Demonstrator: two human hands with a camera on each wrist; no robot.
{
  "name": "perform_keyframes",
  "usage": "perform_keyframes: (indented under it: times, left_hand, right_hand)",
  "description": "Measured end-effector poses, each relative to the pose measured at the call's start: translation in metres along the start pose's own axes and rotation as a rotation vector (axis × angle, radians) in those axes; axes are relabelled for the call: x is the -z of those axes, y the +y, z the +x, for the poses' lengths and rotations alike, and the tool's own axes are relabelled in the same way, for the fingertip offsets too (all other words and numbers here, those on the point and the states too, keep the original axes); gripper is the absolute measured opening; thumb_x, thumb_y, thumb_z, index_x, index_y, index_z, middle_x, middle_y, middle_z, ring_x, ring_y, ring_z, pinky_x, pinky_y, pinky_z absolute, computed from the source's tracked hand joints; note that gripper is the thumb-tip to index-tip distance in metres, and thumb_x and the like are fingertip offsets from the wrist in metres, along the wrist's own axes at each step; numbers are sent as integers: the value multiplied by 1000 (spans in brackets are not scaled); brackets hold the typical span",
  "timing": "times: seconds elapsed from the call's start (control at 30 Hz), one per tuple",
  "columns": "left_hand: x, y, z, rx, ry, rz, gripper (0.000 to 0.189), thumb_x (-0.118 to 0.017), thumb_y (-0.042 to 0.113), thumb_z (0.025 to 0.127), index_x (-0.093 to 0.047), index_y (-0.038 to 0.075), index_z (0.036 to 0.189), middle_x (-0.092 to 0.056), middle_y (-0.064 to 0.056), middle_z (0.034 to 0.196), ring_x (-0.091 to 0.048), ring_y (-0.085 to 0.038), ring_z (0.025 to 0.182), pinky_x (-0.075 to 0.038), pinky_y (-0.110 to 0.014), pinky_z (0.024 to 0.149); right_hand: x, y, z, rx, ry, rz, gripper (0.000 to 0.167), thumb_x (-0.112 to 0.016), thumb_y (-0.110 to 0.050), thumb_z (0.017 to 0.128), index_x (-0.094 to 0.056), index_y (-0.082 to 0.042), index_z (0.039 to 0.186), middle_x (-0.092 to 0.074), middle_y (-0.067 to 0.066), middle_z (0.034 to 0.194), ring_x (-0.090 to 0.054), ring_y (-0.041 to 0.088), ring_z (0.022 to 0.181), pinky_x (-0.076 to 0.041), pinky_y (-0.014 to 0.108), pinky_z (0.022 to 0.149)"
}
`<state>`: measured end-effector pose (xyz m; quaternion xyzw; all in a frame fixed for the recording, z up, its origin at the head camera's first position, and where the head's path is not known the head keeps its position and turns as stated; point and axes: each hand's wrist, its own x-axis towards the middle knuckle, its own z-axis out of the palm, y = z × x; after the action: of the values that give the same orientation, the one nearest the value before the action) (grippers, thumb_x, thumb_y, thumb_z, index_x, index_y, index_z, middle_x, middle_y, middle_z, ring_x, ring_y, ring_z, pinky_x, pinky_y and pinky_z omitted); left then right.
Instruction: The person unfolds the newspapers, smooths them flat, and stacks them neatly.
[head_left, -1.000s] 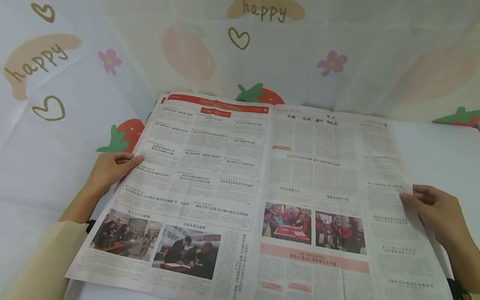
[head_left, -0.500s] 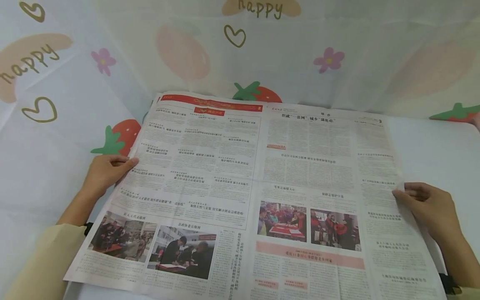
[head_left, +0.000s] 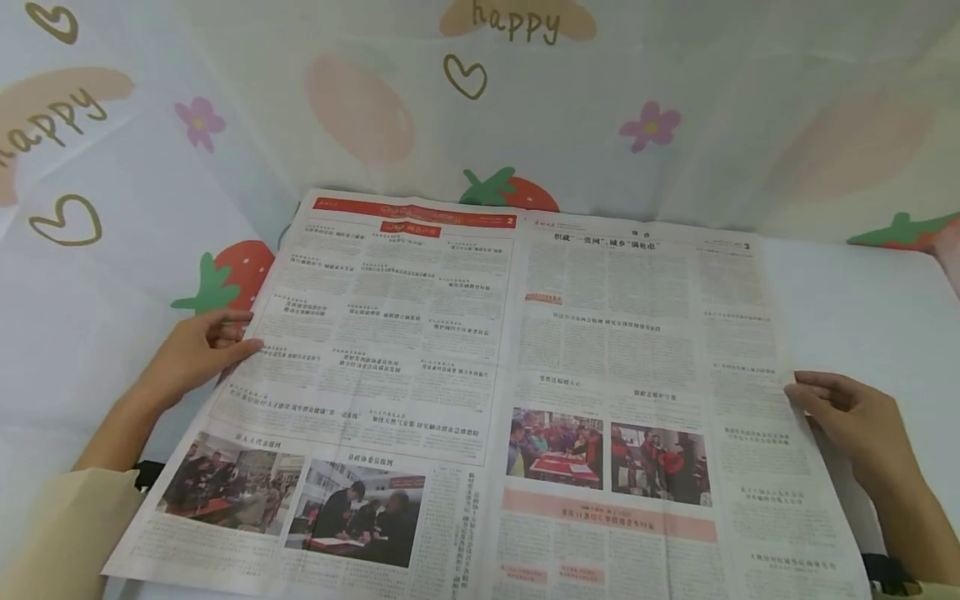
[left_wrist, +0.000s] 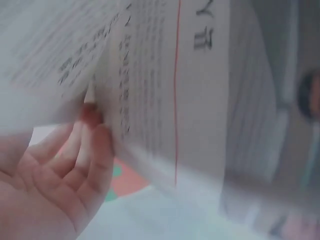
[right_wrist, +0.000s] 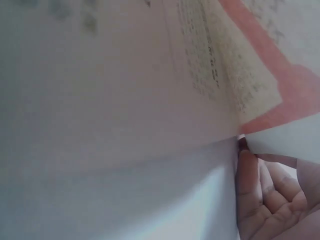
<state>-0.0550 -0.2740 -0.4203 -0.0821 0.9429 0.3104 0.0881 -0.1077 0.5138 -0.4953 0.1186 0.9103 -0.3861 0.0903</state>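
A newspaper [head_left: 615,350] lies spread open before me, its two facing pages full of printed columns and colour photos. At its left edge my left hand [head_left: 195,354] pinches the paper, thumb on the printed side. In the left wrist view, the fingers [left_wrist: 100,160] of that hand reach under the sheets, which part from each other there. My right hand [head_left: 862,425] pinches the right edge, about midway down. The right wrist view shows its fingers [right_wrist: 250,180] against the underside of the paper, where a page with a red band [right_wrist: 270,60] hangs.
A white table surface [head_left: 862,308] shows to the right of the newspaper. Behind and to the left rises a white cloth [head_left: 555,125] printed with strawberries, flowers, hearts and the word "happy". The newspaper's far edge lies close to that cloth.
The newspaper, both hands and the backdrop have shifted slightly left in the head view. My left thumb and fingers have spread a little further apart along the edge.
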Motion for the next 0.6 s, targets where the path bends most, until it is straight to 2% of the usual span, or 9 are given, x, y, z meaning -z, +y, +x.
perform_keyframes:
  times: [0.1, 0.2, 0.27, 0.33, 0.4, 0.6]
  left_hand:
    - [7, -1, -1, -4, -110, -9, 85, -73, 31, 102, -28, -9, 161, -69, -29, 122, -68, 1, 82, -56, -24, 68]
    - [12, -4, -16, 14, -218, -24, 95, -73, 25, 102, -10, -6, 166, -71, -24, 116, -72, -8, 82, -57, -27, 71]
    - [14, -5, -22, 15, -250, -35, 97, -73, 21, 102, -6, -5, 167, -72, -21, 112, -74, -11, 81, -58, -28, 71]
    - [13, -4, -25, 10, -243, -41, 95, -73, 19, 102, -8, -5, 167, -73, -20, 109, -74, -12, 79, -58, -28, 71]
    - [10, -3, -25, 12, -213, -38, 91, -72, 21, 102, -13, -7, 166, -73, -22, 110, -74, -11, 79, -57, -28, 70]
    - [1, -3, -26, 40, -130, 0, 80, -71, 27, 103, -29, -11, 160, -73, -28, 115, -72, -8, 78, -57, -29, 66]
  right_hand:
    - [-1, -1, -1, -39, 22, 21, 62, -63, -40, 106, -57, 7, 144, -62, -25, 91, -59, -11, 75, -53, 12, 65]
    - [-6, 0, -3, -70, 11, 28, 60, -63, -39, 106, -58, 8, 144, -73, 0, 105, -60, -11, 74, -54, 13, 64]
    - [-7, 1, -4, -80, 12, 21, 59, -62, -38, 106, -57, 8, 144, -72, 17, 119, -57, -13, 74, -53, 12, 64]
    - [-7, 1, -3, -79, 24, 12, 59, -61, -38, 106, -57, 8, 144, -67, 26, 130, -55, -16, 74, -51, 10, 64]
    - [-6, 1, -2, -79, 33, 9, 59, -60, -38, 107, -57, 7, 145, -65, 28, 134, -53, -17, 75, -50, 8, 64]
    - [-4, 0, 3, -54, 35, 3, 60, -61, -39, 107, -57, 6, 145, -67, 26, 131, -53, -18, 75, -49, 8, 64]
